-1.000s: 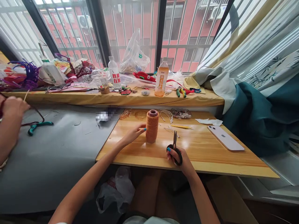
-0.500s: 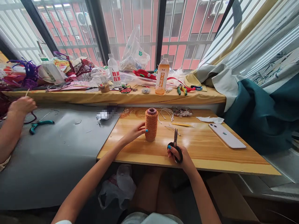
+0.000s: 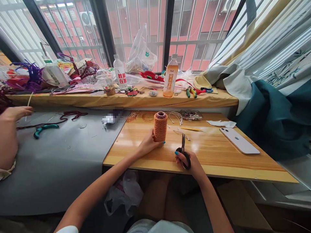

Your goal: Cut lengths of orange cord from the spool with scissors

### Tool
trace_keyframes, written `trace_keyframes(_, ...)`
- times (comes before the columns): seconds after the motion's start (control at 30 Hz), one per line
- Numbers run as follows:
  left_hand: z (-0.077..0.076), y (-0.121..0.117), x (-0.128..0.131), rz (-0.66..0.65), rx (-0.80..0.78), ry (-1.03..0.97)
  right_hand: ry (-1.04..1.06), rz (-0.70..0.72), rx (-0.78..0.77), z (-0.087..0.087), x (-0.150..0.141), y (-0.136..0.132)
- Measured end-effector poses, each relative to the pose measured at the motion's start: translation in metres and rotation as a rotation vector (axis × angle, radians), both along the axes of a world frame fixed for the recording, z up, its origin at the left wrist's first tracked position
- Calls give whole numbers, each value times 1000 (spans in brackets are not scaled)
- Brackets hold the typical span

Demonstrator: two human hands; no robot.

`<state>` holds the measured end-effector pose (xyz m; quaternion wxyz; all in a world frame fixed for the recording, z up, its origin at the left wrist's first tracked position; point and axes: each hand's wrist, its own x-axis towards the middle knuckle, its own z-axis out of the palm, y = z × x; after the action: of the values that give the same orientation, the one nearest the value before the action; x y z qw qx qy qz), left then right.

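My left hand (image 3: 150, 142) is wrapped round the lower part of an upright spool of orange cord (image 3: 160, 127), its thumb at the base. Whether the spool touches the wooden table (image 3: 136, 155) is hard to tell. Black-handled scissors (image 3: 183, 150) are in my right hand (image 3: 190, 161), blades pointing up, near the table's front edge. Behind the spool lie white cords (image 3: 176, 117), a clear box of small beads (image 3: 191, 114) and yellow tweezers (image 3: 193, 128). Loose orange cord (image 3: 132, 116) rests at the table's back left.
A co-worker's hand (image 3: 17, 113) holds a thin pale stick over the grey mat (image 3: 73, 168), near teal pliers (image 3: 46, 129). A white phone (image 3: 239, 140) lies at right. Bottles, including an orange drink (image 3: 171, 77), and green-yellow pliers (image 3: 191, 93) crowd the sill.
My left hand has moved from the spool's side to a grip round its lower part. My right hand still holds the scissors. A dark red cord now stretches across the mat by the co-worker.
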<state>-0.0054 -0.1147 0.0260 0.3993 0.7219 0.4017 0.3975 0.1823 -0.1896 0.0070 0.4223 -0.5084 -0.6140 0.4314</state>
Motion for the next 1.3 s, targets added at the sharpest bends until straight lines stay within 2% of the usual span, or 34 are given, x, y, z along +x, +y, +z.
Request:
trace_keyframes(0.07, 9, 1, 2, 105, 58, -37, -7, 0, 0, 0, 0, -1)
trace_keyframes(0.13, 22, 1, -3, 182, 151, 6, -9, 5, -2, 0, 0, -2)
trace_keyframes(0.23, 42, -4, -18, 146, 324, 298, 9, -6, 2, -1, 0, -1)
trace_keyframes(0.3, 48, -12, -25, 118, 431, 466, 77, -67, 24, -2, 0, 1)
trace_keyframes(0.37, 45, -23, -25, 101, 474, 531, 224, -176, 68, -2, -2, 5)
trace_keyframes(0.43, 36, -33, -19, 64, 470, 519, 418, -263, 115, 0, -6, 10)
trace_keyframes(0.53, 19, -42, -6, 29, 481, 489, 661, -331, 134, 2, -13, 15)
trace_keyframes(0.6, 10, -44, 1, 12, 524, 504, 743, -379, 110, 3, -18, 16)
trace_keyframes(0.77, -2, -41, 6, 12, 690, 466, 751, -443, 110, 2, -23, 14)
trace_keyframes(0.97, -9, -42, 15, 155, 806, 360, 774, -421, 114, 4, -22, 13)
trace_keyframes(1.1, -11, -43, 20, 190, 905, 293, 761, -408, 106, 4, -22, 12)
trace_keyframes(1.2, -8, -39, 20, 239, 898, 270, 685, -382, 145, 0, -21, 12)
trace_keyframes(1.3, 1, -29, 17, 341, 768, 191, 523, -397, 252, -5, -19, 13)
